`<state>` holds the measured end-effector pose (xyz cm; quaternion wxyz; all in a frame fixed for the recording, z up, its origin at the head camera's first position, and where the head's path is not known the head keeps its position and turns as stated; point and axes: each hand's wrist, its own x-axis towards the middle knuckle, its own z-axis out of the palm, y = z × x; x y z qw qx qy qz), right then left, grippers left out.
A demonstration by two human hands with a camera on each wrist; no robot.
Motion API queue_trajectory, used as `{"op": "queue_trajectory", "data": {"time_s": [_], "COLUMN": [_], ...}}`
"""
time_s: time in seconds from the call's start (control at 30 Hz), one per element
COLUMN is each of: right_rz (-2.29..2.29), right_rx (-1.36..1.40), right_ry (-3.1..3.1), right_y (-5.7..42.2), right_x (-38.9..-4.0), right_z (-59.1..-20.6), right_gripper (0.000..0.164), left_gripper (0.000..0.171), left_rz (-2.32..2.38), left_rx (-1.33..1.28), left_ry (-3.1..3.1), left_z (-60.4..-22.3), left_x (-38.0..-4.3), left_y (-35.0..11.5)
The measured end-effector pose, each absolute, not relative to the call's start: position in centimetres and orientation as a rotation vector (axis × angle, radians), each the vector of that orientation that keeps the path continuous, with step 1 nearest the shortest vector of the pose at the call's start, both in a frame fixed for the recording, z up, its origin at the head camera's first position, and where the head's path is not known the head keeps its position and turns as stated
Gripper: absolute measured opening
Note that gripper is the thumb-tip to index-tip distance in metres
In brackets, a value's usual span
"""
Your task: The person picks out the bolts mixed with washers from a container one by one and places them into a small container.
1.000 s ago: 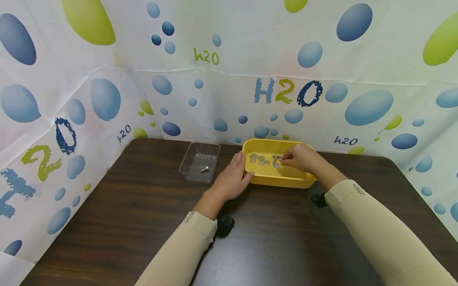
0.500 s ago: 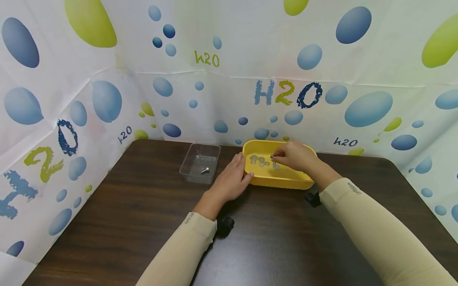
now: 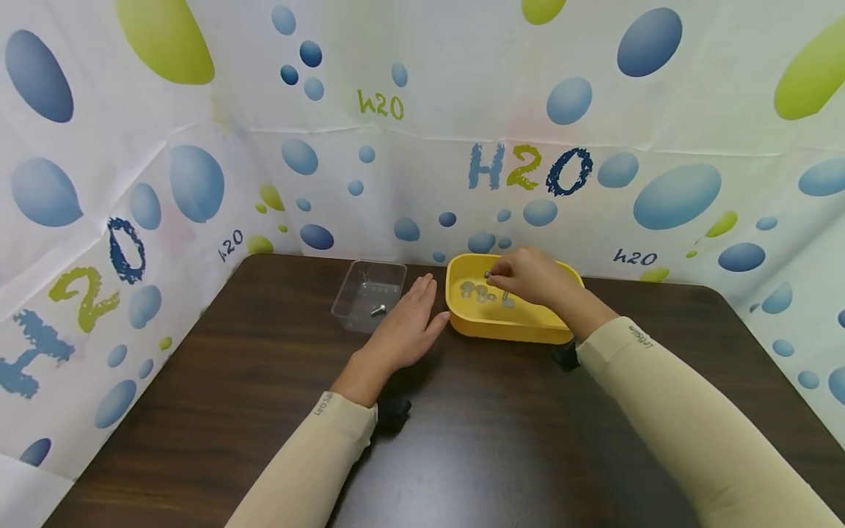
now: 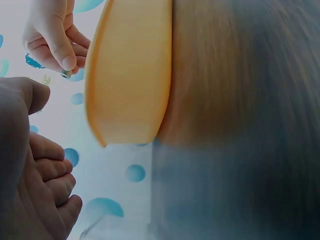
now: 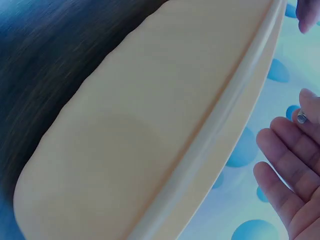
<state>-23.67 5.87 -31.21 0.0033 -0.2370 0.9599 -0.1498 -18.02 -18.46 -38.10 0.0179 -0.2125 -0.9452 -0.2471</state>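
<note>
My right hand (image 3: 531, 277) is above the yellow tray (image 3: 508, 331), pinching a small metal bolt (image 3: 488, 275) between thumb and forefinger. The right wrist view shows the end of that bolt (image 5: 301, 117), with the other fingers spread. Round flat washers (image 3: 467, 287) lie on the tray floor, and another bolt (image 3: 505, 295) is partly hidden beneath the right hand. Fingers extended, my left hand (image 3: 404, 330) hovers between the tray and a clear plastic container (image 3: 353, 320), holding nothing. Inside the container lies a single bolt (image 3: 378, 310).
Both containers stand near the back edge of a dark wooden table (image 3: 264, 381). A white sheet (image 3: 422, 66) printed with blue and green drops hangs behind and at the sides.
My left hand has come off the tray's left side and moved left. The right hand has lifted the bolt from the tray floor and shifted left with it.
</note>
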Motion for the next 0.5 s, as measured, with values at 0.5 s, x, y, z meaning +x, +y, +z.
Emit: {"op": "queue_trajectory", "data": {"time_s": [0.5], "right_rz": [-0.699], "right_rx": [-0.729], "right_ry": [2.998], "right_y": [1.8], "right_x": [-23.7], "right_z": [-31.8], "right_gripper": [0.026], "left_gripper": [0.066], "left_rz": [-0.754], "left_rx": [-0.593], "left_ry": [-2.822], "left_z": [-37.0], "left_x": [-16.5], "left_y": [-25.4]}}
